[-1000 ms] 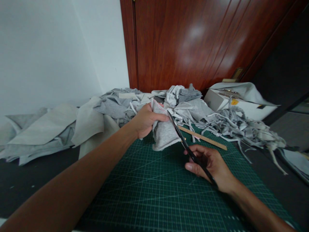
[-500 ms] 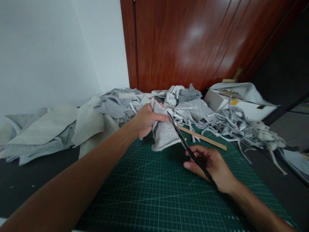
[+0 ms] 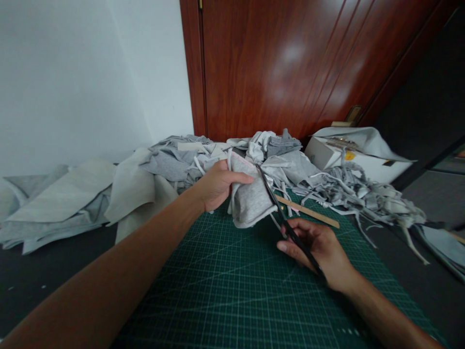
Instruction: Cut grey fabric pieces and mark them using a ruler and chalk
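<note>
Pinched between the thumb and fingers of my left hand (image 3: 221, 183) is a light grey fabric piece (image 3: 250, 201), held above the green cutting mat (image 3: 225, 281). My right hand (image 3: 314, 245) grips black-handled scissors (image 3: 300, 245). Their long dark blades run up along the right edge of the fabric. One blade stands slightly apart from the other near the handles, below the fabric's lower right corner. Part of the handles is hidden by my right fingers.
Grey fabric sheets (image 3: 65, 194) lie at the left. More folded cloth (image 3: 283, 144) is heaped at the back by the wooden door (image 3: 283, 68). A wooden strip (image 3: 312, 213), tangled grey scraps (image 3: 370, 196) and a white box (image 3: 381, 169) are at the right.
The scissors' blades have parted a little near the handles. The fabric in my left hand has shifted slightly and shows more of its face. The view has moved slightly.
</note>
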Demonstrator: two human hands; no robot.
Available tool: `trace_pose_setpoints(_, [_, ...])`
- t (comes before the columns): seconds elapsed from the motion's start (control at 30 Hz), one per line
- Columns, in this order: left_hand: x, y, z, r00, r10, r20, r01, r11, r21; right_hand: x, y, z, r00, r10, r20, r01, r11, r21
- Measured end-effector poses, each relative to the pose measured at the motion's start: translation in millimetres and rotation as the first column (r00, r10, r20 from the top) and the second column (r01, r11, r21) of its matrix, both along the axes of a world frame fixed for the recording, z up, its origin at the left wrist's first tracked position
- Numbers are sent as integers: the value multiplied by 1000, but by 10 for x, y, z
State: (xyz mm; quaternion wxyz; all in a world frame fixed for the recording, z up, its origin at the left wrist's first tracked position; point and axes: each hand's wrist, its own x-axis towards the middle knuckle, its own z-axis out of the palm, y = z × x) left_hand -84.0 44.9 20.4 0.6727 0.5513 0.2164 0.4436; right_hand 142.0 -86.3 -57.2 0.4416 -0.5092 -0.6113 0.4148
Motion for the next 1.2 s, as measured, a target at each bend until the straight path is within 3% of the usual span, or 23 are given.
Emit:
trace_pose_setpoints(0.2, [-57,-69,-101,998,-42,-38,36,991,-126,34,19,-30,1000,-14,-4,14,1000,-11])
trace_pose_setpoints(0.37, [-6,-122,-128,990,94,106,-82,991,-110,13,12,-46,1000,-3,27,3,1000,14])
trace_pose_setpoints(0.57, [83,-203,-143,976,160,148,-146,984,-106,-28,-8,-20,1000,11,24,-11,1000,-2])
trace_pose_setpoints(0.93, [129,-278,-141,975,190,119,-173,975,-143,-83,-47,67,999,32,-9,-32,999,28])
trace_pose_setpoints(1.2, [103,-251,-152,979,190,79,-180,976,-120,-73,-55,36,997,71,-28,-70,997,39])
